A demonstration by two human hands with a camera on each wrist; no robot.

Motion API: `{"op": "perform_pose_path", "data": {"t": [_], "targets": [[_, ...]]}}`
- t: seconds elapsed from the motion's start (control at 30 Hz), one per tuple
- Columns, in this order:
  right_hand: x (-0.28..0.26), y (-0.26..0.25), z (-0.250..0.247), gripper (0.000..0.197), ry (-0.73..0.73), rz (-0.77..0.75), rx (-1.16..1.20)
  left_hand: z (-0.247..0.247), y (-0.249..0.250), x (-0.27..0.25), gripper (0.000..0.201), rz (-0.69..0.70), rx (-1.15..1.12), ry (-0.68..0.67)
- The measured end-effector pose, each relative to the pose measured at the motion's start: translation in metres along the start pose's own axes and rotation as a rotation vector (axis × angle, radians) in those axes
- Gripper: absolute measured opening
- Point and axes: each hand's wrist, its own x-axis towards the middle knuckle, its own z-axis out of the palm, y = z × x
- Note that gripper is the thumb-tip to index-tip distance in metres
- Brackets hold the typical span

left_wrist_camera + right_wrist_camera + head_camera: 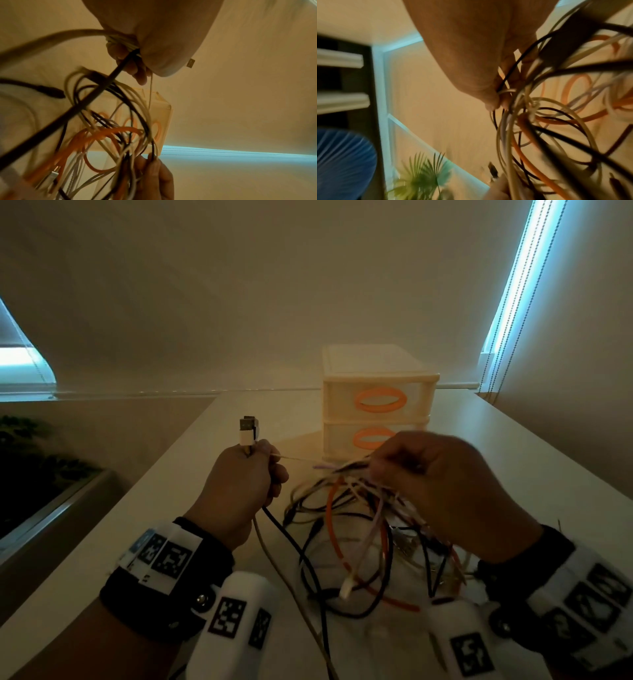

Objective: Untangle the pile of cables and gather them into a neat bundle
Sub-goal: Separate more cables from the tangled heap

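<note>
A tangle of cables [359,525], black, orange, white and beige, hangs over the white table [219,542]. My left hand [245,484] is fisted round a few cable ends, whose USB plugs [248,431] stick up above the fist; a black cable [294,546] and a beige one trail down from it. My right hand [442,484] grips the top of the tangle and holds it lifted, loops dangling under it. A thin beige strand [294,458] runs taut between the two hands. The left wrist view shows the left hand [137,56] clenched on cables; the right wrist view shows the right hand [496,94] pinching several strands.
A cream drawer unit [378,402] with orange handles stands on the table just behind the hands. The table's left edge [161,474] drops to a sill with a plant [30,453]. Windows with blinds lie left and right.
</note>
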Motion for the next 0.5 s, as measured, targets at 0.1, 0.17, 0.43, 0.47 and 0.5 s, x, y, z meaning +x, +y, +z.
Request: {"op": "perform_pose_path", "data": {"t": [0.1, 0.17, 0.43, 0.47, 0.5], "targets": [[0.006, 0.014, -0.005, 0.012, 0.151, 0.149, 0.227, 0.001, -0.003, 0.001, 0.033, -0.022, 0.01, -0.004], [0.008, 0.018, -0.003, 0.018, 0.176, 0.23, 0.489, 0.003, -0.003, 0.0, 0.033, -0.016, 0.021, -0.009], [0.008, 0.017, -0.007, 0.02, 0.095, 0.256, 0.672, -0.001, 0.002, 0.001, 0.033, 0.013, -0.023, 0.038], [0.008, 0.021, -0.005, 0.017, 0.104, 0.148, 0.415, -0.002, 0.003, 0.001, 0.033, 0.021, -0.036, 0.037], [0.008, 0.024, -0.004, 0.012, 0.115, 0.04, 0.184, -0.002, 0.003, 0.002, 0.033, 0.03, -0.043, 0.027]]}}
